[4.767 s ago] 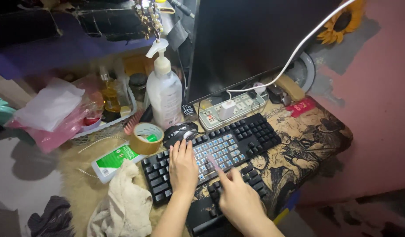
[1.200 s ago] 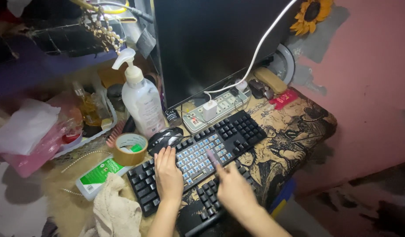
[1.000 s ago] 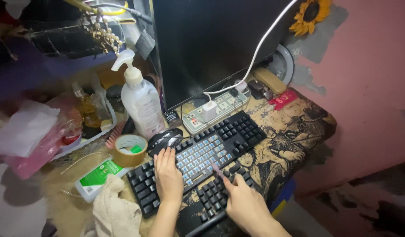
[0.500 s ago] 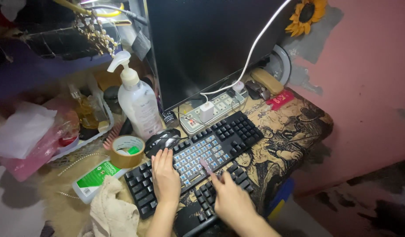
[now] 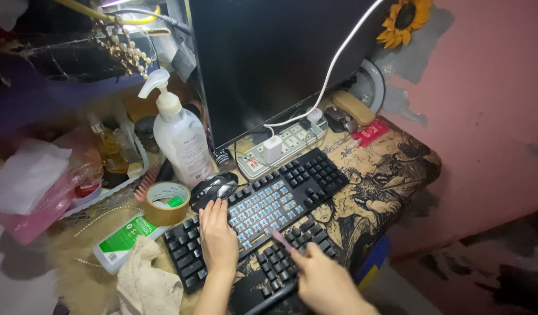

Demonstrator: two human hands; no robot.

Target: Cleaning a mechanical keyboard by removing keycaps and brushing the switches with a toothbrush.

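We see the left hand (image 5: 218,240) lying flat, palm down, fingers together and outstretched, holding nothing, on the left part of the keyboard (image 5: 263,210). The right hand (image 5: 324,283) is closed around a thin pinkish tool (image 5: 279,238), pinched between the fingertips, and its tip touches the keyboard's lower edge, near the middle.

The keyboard lies slanted across a printed desk mat (image 5: 385,186). Its middle block shows bare pale-blue switches without caps, while the black caps are on at both ends. A 2nd black key cluster (image 5: 283,262) sits just below it, under the right hand; we cannot tell whether it is a separate board.

A black mouse (image 5: 213,188) touches the keyboard's upper left edge, just above the left fingertips. Beside it stand a roll of brown tape (image 5: 166,202) and a pump bottle (image 5: 178,137). A flat green-labelled bottle (image 5: 122,245) and a pale cloth (image 5: 146,283) lie to the left of the left hand. Behind the keyboard a power strip (image 5: 278,146) sits at the foot of a dark monitor (image 5: 280,58), with a white cable (image 5: 339,55) running up from it.
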